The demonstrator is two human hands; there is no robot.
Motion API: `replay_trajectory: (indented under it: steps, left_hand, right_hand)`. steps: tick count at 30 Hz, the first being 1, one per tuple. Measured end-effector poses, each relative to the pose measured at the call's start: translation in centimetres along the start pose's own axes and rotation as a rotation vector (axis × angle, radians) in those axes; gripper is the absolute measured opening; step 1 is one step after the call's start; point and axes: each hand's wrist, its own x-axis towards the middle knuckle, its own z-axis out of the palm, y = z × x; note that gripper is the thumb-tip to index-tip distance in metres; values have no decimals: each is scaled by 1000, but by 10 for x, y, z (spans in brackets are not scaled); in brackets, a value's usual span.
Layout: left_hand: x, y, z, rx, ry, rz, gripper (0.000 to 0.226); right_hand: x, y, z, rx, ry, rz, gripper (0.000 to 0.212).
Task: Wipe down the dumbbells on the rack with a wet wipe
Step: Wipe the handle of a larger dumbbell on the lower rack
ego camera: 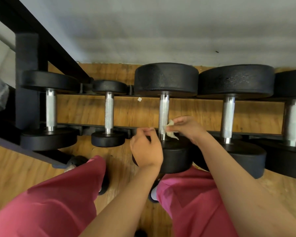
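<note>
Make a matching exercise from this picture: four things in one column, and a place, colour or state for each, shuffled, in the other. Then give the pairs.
1. wipe
2. smallest dumbbell
3. trousers
4. scrap

A. second from the left on the rack
B. pinched in the right hand, against a handle
C. pink-red
D. white, on the floor

Pairs: 1-B, 2-A, 3-C, 4-D

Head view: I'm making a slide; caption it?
Right hand pinches a wet wipe against the handle of the middle dumbbell.
</note>
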Motion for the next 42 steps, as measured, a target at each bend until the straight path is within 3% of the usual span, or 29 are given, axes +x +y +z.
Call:
replay_trajectory:
  steps: [2,4,8,14,17,21,25,29,34,38,42]
  left_hand:
    - [1,-5,-3,-29,-55,-14,10]
    - [0,-7,-3,-34,-39,-14,11]
    - [-2,-8,4,31,96,69,8]
    - [-3,-8,3,46,83,78,12]
    - [-5,-6,2,61,94,81,14]
    - [-5,-6,2,67,104,82,14]
    - [-3,-7,4,60,105,75,15]
    - [-3,-8,3,68,104,75,15]
    - [-5,-7,3,61,98,86,15]
    - [-4,-8,3,62,101,95,16]
    - [-3,-9,4,70,98,109,16]
  right_hand:
    - [4,-4,-1,131,72,-34,19]
    - [6,-7,-3,195,39,-6,21]
    - [6,4,-2,-29,-100,77,44]
    - [13,0,-2,214,85,-2,34]
    - [8,4,0,50,22,27,58]
    - [3,8,-1,-68,-13,-20,38]
    - [5,2,-5,35,-69,-29,19]
    - [4,5,-11,236,-149,55,22]
    - [8,10,-5,237,-153,37,19]
    - [13,1,-3,223,-67,-42,32]
    - [12,1,-6,226,-116,-70,19]
